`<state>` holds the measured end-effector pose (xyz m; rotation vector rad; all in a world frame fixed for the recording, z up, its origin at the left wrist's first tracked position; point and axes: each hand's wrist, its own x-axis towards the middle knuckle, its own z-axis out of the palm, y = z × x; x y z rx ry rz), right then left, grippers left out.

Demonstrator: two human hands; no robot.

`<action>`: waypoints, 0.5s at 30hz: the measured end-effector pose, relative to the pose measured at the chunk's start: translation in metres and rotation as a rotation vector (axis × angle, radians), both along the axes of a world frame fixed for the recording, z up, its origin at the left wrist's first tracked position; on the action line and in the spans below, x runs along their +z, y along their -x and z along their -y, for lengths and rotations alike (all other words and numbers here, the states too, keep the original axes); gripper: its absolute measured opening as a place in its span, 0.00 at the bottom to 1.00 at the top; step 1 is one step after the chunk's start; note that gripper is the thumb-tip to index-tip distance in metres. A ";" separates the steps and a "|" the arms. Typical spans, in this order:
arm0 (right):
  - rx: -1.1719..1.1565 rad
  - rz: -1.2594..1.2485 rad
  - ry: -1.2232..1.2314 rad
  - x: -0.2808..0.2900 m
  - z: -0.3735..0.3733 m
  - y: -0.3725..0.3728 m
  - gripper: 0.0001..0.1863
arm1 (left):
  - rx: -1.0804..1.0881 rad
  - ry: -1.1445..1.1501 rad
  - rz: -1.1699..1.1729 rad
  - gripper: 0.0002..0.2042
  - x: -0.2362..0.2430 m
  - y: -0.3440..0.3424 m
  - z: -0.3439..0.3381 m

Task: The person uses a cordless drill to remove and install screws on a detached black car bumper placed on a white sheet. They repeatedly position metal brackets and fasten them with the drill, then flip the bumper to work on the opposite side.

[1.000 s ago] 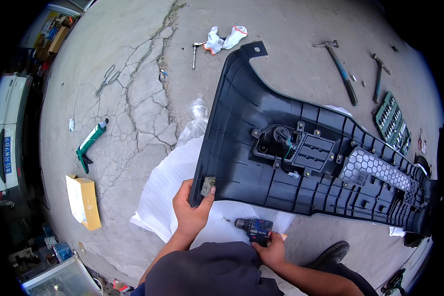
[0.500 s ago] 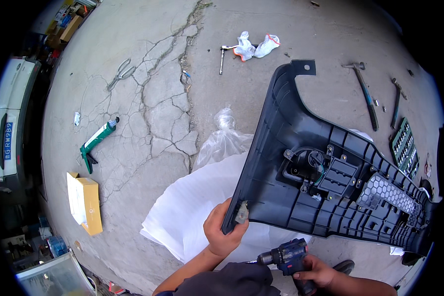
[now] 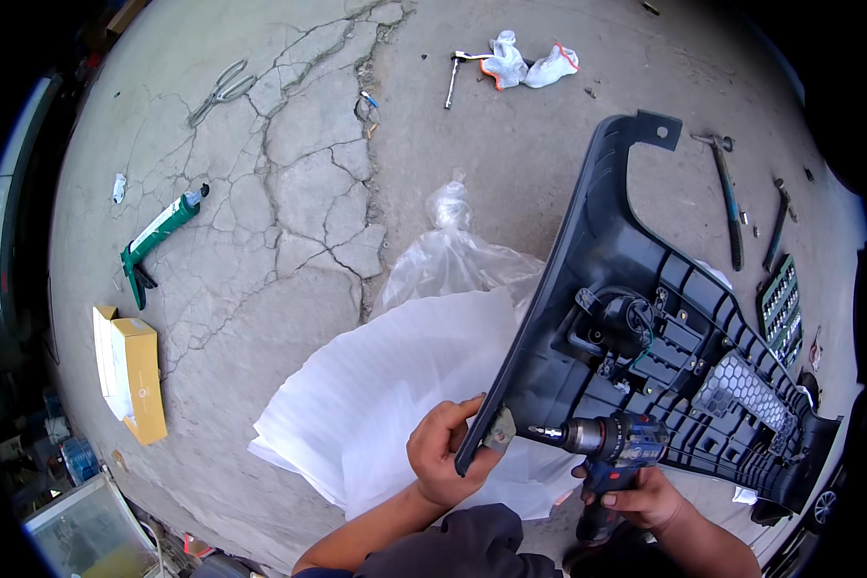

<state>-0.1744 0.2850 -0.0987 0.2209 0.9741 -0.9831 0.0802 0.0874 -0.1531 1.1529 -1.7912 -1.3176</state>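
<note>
My left hand (image 3: 440, 455) grips the lower left corner of a large black plastic bumper panel (image 3: 561, 361). The panel slants up to the right with its ribbed inner side toward me. A small grey metal clip (image 3: 500, 431) sits on its edge beside my left fingers. In my right hand (image 3: 648, 501) is a dark blue cordless drill (image 3: 618, 441), held by its handle. The drill's bit (image 3: 545, 432) points left at the clip, with a small gap apparent between them. A lamp housing with wiring (image 3: 621, 323) and a grey honeycomb mesh (image 3: 742, 390) are set in the panel.
White foam sheet (image 3: 328, 424) and clear plastic wrap (image 3: 453, 241) lie under and beside the panel. Leftward are a green caulking gun (image 3: 162, 236), a yellow box (image 3: 137, 380) and scissors (image 3: 223, 91). Gloves (image 3: 530, 65), a ratchet (image 3: 452, 77), hammers (image 3: 727, 197) and a socket set (image 3: 782, 308) lie beyond.
My right hand has raised the drill from below the panel to in front of it, its bit now near the clip. The panel appears farther right and more steeply tilted. My view has shifted.
</note>
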 end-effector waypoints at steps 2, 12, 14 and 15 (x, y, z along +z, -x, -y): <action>-0.039 -0.029 0.010 -0.001 0.002 -0.009 0.42 | -0.001 -0.047 -0.032 0.20 -0.002 -0.001 -0.001; -0.047 -0.249 0.104 0.003 0.021 -0.039 0.28 | -0.004 -0.034 -0.044 0.18 0.009 0.004 0.002; -0.074 -0.263 0.106 -0.001 0.017 -0.043 0.24 | -0.005 0.036 -0.016 0.19 0.007 0.003 0.002; 0.030 -0.289 0.117 -0.008 0.008 -0.041 0.35 | 0.025 0.053 -0.020 0.19 0.004 0.005 0.001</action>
